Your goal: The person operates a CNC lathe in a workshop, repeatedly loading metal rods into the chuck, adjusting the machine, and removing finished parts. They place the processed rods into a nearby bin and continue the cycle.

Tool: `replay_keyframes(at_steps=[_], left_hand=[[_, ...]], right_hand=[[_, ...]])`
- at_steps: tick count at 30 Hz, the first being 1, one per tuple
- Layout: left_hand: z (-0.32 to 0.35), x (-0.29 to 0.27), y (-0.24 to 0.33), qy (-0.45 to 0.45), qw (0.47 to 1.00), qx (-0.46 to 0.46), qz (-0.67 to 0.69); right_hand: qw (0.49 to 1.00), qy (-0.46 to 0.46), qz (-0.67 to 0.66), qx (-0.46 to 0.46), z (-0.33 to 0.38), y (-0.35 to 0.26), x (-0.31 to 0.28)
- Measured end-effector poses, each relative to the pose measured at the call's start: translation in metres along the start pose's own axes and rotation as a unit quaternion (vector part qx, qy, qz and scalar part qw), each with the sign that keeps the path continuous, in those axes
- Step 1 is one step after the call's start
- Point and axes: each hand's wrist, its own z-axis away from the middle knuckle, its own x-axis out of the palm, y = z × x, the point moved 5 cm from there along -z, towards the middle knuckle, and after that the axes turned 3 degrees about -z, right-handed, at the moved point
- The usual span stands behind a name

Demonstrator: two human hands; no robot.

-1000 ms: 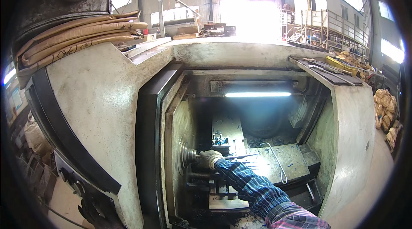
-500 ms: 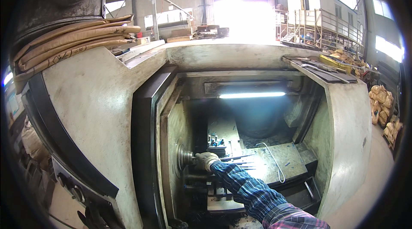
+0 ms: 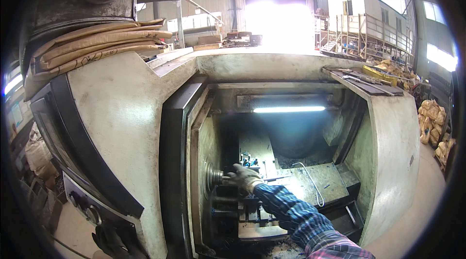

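Right hand point(image 3: 244, 177) in grey glove point(image 3: 248, 175), pale cuff point(image 3: 255, 185), crinkled blue checked oversleeve point(image 3: 290, 210), pink plaid shirt sleeve point(image 3: 334, 246)

Workshop with an enclosed lathe point(image 3: 257, 67)

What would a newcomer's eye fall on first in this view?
Probably the glaring doorway at the top centre, then the bright lamp inside the pale machine. Next comes the gloved right hand, with its blue plaid sleeve, close to the round metal chuck at the left of the machine's opening.
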Motion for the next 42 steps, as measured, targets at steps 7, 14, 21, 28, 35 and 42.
replay_keyframes(at_steps=[7,14,21,28,35,42], left_hand=[[-0.002,0.001,0.001,0.006,0.999,-0.009,0.032],[-0.012,-0.001,0.008,-0.004,0.998,-0.001,0.056],[-0.011,0.001,0.004,-0.007,0.996,-0.001,0.085],[0.019,0.020,-0.013,-0.089,0.990,-0.005,0.105],[0.035,0.001,0.037,-0.094,0.950,0.099,0.281],[0.046,0.015,0.079,-0.189,0.849,0.177,0.461]], right_hand=[[0.956,-0.193,0.214,0.049,0.035,0.113,-0.049],[0.924,-0.295,0.238,0.043,0.038,0.148,-0.008],[0.921,-0.237,0.301,0.068,0.067,0.139,0.001],[0.936,-0.147,0.294,0.127,0.087,0.147,0.026],[0.962,-0.070,0.201,0.169,0.139,0.155,0.020],[0.969,0.018,0.142,0.199,0.230,0.141,0.020]])
